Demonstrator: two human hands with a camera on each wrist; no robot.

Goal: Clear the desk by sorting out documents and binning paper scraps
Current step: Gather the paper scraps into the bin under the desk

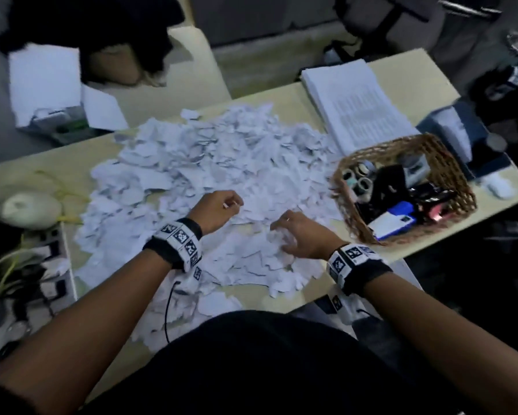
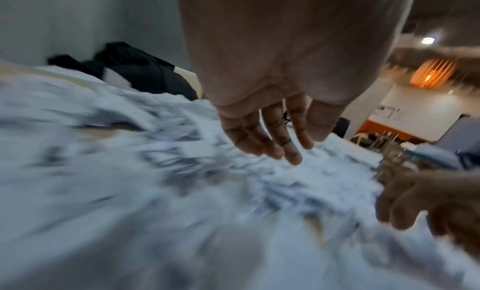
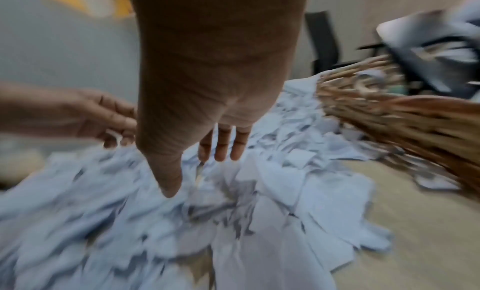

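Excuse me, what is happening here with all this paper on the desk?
A person is working through a big pile of torn paper scraps spread over the desk. The left hand pinches a small scrap; the right hand reaches into the pile with loose fingers. A stack of documents and a wicker basket of supplies sit to the right. Most scraps remain on the desk.

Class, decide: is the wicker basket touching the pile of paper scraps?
Touching. In the right wrist view, scraps from the pile lie against the wicker basket wall.
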